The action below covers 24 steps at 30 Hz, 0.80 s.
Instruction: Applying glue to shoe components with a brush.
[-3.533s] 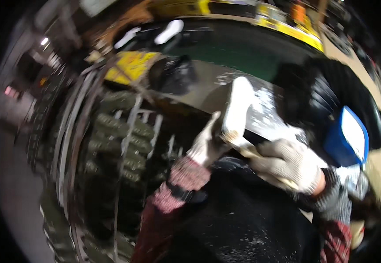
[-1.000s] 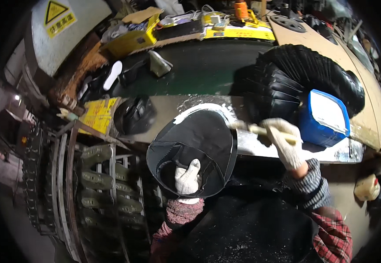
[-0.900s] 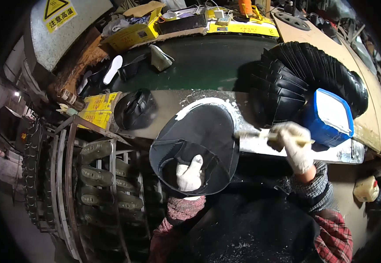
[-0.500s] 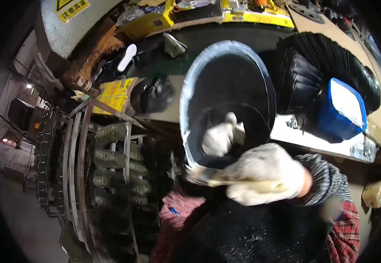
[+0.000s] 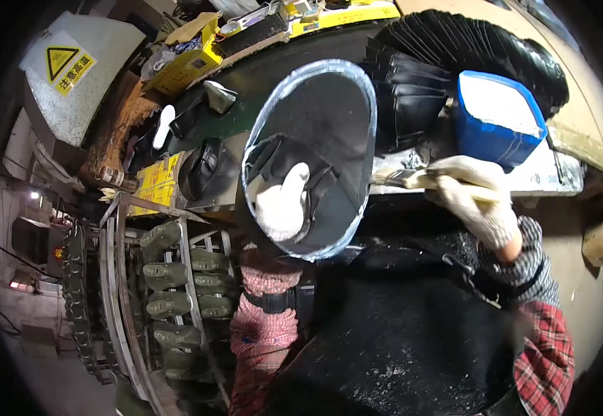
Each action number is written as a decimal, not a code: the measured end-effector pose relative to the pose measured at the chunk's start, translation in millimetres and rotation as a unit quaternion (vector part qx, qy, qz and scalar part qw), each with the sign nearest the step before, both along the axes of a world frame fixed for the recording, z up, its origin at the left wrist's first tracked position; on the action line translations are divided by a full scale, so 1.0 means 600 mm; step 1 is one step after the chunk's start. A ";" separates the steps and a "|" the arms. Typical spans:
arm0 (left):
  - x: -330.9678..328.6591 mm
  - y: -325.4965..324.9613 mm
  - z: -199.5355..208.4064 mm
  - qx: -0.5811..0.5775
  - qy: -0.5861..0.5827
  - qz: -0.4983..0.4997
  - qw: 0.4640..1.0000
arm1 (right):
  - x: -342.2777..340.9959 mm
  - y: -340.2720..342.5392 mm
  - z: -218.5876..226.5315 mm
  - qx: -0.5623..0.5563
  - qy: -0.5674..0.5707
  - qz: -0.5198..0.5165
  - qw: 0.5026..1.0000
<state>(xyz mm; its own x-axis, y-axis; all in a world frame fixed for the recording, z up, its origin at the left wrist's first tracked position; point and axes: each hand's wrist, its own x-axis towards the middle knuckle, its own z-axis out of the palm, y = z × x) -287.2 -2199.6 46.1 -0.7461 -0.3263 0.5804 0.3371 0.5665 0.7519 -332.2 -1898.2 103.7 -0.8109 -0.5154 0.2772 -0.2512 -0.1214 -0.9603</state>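
Note:
A black, tube-shaped piece that looks like a boot upper (image 5: pixel 340 132) stands wide-mouthed before me, a whitish wet coat running along its rim. My left hand (image 5: pixel 278 211), in a white knit glove, shows inside its opening, closed on the black material with the thumb up; some fingers are hidden. In my right hand (image 5: pixel 478 197), also gloved, is a flat brush (image 5: pixel 402 178) with a pale handle. Its bristles point left, a little apart from the boot upper's right rim. Just beyond that hand stands a blue tub (image 5: pixel 499 142) of white paste.
Stacked black boot pieces (image 5: pixel 468 48) fan across the back of the bench. A metal rack (image 5: pixel 124 277) with several dark green shoe lasts (image 5: pixel 166 275) stands at lower left. Yellow boxes (image 5: pixel 156 182), a black shoe-like piece (image 5: pixel 199 168) and a white sole-shaped piece (image 5: pixel 164 126) lie left.
My right hand with the brush has moved up and right, off the boot upper's near rim. The boot upper has shifted left and tilted, and more of my left forearm shows.

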 end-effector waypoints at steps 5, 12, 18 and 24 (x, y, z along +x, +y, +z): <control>0.045 0.033 -0.011 0.348 -0.064 -0.074 0.932 | -0.032 0.026 0.003 0.083 0.244 0.081 0.963; 0.081 0.050 -0.013 0.516 -0.058 -0.045 0.853 | -0.130 -0.015 -0.026 -0.048 0.283 -0.091 0.954; 0.002 0.021 -0.028 0.388 -0.060 0.020 0.919 | -0.051 -0.011 -0.148 -0.031 -0.101 0.153 0.983; -0.174 -0.062 -0.060 -0.070 -0.119 0.067 0.988 | -0.082 -0.004 -0.138 0.103 0.195 0.032 0.975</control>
